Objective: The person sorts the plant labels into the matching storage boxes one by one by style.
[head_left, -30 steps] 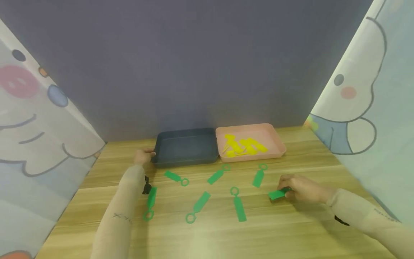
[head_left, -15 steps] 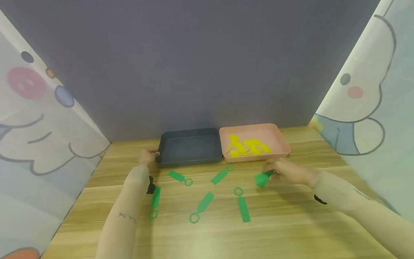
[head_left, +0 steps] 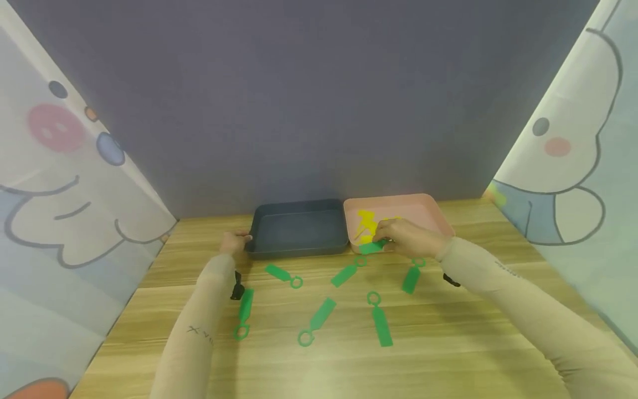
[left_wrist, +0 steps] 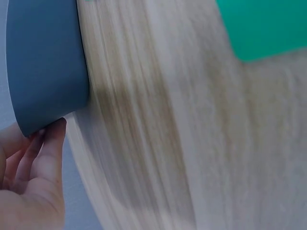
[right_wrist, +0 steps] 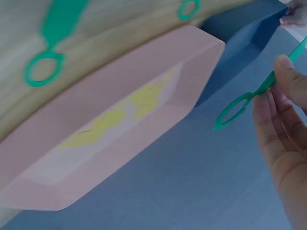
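My right hand (head_left: 411, 235) pinches a green tag with a ring end (head_left: 371, 247) between thumb and fingers, above the near rim of the pink tray (head_left: 438, 224). In the right wrist view the ring of this tag (right_wrist: 232, 111) points away from the fingertips. My left hand (head_left: 234, 243) grips the left corner of the dark blue tray (head_left: 299, 249). The left wrist view has the fingers against the outer wall of this tray (left_wrist: 48, 62), with the thumb at its rim. Several yellow pieces (head_left: 367, 221) lie in the pink tray, partly hidden by my right hand.
Several more green tags lie spread over the wooden table (head_left: 438, 343), among them one tag (head_left: 382, 327) at front right and another (head_left: 246, 305) beside my left forearm. The trays stand side by side against a dark back wall (head_left: 299, 111). Printed curtains (head_left: 568, 133) flank the table.
My right hand has carried the green tag from the table's right side leftward and back to the pink tray. The left hand stays on the dark tray. The head view has shifted slightly.
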`<state>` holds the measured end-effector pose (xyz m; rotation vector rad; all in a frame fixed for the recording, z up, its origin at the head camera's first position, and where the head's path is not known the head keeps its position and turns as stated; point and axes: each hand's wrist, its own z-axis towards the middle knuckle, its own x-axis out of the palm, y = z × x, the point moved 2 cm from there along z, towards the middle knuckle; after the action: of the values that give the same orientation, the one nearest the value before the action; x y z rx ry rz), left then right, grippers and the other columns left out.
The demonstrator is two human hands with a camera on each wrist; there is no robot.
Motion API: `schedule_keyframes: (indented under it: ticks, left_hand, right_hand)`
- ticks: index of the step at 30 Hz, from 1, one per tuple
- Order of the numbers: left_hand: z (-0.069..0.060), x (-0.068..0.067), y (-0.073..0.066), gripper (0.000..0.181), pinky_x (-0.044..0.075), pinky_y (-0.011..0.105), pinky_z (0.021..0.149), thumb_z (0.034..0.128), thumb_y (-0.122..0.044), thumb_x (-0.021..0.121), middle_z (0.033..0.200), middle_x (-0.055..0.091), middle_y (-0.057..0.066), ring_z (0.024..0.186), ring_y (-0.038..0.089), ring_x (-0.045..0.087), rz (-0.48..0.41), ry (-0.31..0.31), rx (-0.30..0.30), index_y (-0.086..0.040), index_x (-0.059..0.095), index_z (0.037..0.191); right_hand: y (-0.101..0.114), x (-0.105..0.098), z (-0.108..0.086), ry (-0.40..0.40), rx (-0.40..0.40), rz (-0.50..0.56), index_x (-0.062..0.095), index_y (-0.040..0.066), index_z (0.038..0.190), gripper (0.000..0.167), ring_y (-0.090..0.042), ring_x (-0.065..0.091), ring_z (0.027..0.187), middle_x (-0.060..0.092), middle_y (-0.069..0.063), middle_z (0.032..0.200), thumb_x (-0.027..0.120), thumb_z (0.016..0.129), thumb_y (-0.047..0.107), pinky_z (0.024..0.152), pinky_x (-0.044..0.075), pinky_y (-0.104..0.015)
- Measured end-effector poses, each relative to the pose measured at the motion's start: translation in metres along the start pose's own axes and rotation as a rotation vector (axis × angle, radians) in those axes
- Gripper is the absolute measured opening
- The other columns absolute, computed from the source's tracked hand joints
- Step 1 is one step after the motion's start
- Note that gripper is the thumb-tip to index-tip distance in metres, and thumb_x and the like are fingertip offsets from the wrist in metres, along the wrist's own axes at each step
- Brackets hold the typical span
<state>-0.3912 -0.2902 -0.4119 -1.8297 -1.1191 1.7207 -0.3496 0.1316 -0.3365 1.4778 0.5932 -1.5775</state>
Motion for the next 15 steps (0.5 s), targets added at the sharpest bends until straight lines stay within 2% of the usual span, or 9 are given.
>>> schedule_keyframes:
  ticks: [7, 15]
  left_hand:
    - [0.002, -0.001, 0.004, 0.040, 0.032, 0.049, 0.106, 0.0935, -0.019, 0.050, 0.135, 0.044, 0.023, 0.128, 0.039, 0.037, 0.002, 0.009, 0.000, 0.000, 0.050, 0.128]
    - [0.008, 0.001, 0.008, 0.038, 0.032, 0.048, 0.106, 0.0927, -0.018, 0.050, 0.134, 0.046, 0.021, 0.127, 0.039, 0.038, 0.002, -0.006, 0.008, 0.000, 0.053, 0.126]
  right_hand:
    - [0.002, 0.000, 0.046, 0.008, 0.062, 0.115, 0.070, 0.006, 0.095, 0.022, -0.015, 0.060, 0.085, 0.064, -0.003, 0.091, 0.071, 0.075, -0.002, 0.073, 0.052, -0.026]
    - [0.005, 0.006, 0.087, 0.042, 0.121, 0.109, 0.066, -0.002, 0.105, 0.026, -0.020, 0.055, 0.086, 0.062, -0.011, 0.098, 0.067, 0.079, -0.002, 0.078, 0.051, -0.028]
